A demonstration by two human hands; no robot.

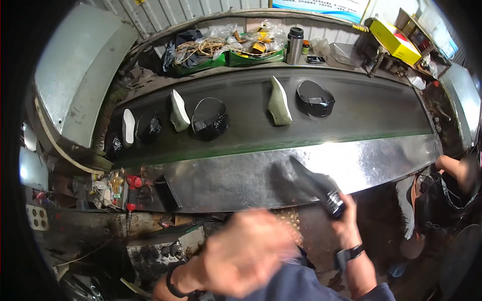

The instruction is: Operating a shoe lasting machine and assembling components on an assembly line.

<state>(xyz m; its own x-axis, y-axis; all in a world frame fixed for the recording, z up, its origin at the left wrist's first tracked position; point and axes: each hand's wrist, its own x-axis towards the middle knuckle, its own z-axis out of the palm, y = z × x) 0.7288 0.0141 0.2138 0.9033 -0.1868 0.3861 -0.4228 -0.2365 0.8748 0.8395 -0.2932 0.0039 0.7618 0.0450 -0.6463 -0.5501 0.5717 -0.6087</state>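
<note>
My right hand (346, 223) is wrapped round the glossy black end of a dark shoe-shaped piece (314, 181). Its narrow tip points away and to the left, over the shiny metal ledge (228, 175). My left hand (251, 251) is raised close to the view at lower middle. Motion smears its fingers, so I cannot make out whether they hold anything. Beyond the ledge, several olive-and-white shoe lasts (279, 102) lie on the dark conveyor belt (246, 118). Black shoe uppers (315, 99) lie beside them, with another glossy black upper (210, 119) further left.
A dark phone-like slab (167, 192) rests at the ledge's left end. Behind the belt are green bins (256, 58) of scraps, a steel flask (294, 46) and a clear tray (346, 54). A yellow box (395, 41) stands far right. Another person's arm (452, 168) shows at right.
</note>
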